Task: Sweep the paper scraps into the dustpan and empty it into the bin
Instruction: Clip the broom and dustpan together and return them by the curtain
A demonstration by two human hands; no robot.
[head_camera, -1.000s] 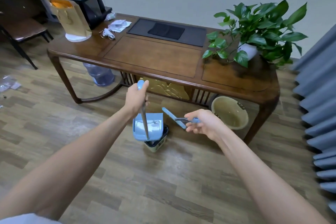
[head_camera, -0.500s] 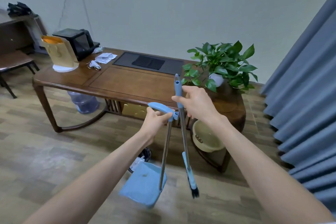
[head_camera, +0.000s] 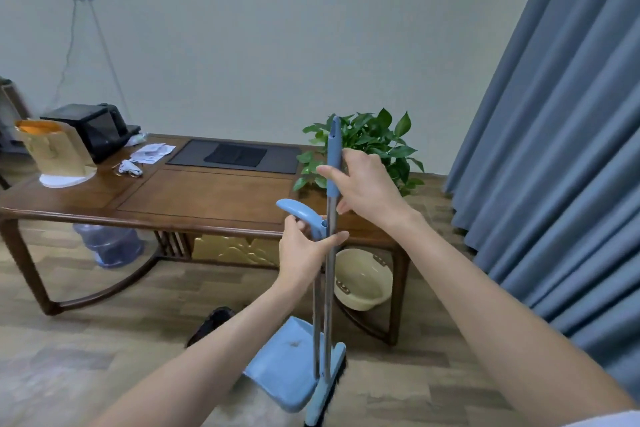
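Broom (head_camera: 333, 163) and dustpan (head_camera: 289, 366) now brought together, poles side by side, both raised higher. Right hand (head_camera: 367, 189) loosely curled round broom's blue grip. Left hand (head_camera: 304, 250) wrapped round dustpan handle (head_camera: 304, 215), thumb across broom pole. Dustpan hangs just above floor, front of wooden table (head_camera: 207, 198).

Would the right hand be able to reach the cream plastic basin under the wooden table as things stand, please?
Probably not yet: the right hand grips the blue broom handle, and the cream plastic basin sits low beneath the wooden table.

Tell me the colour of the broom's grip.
Light blue on the broom grip, above a bare metal shaft; the head view shows it, held by the right hand.
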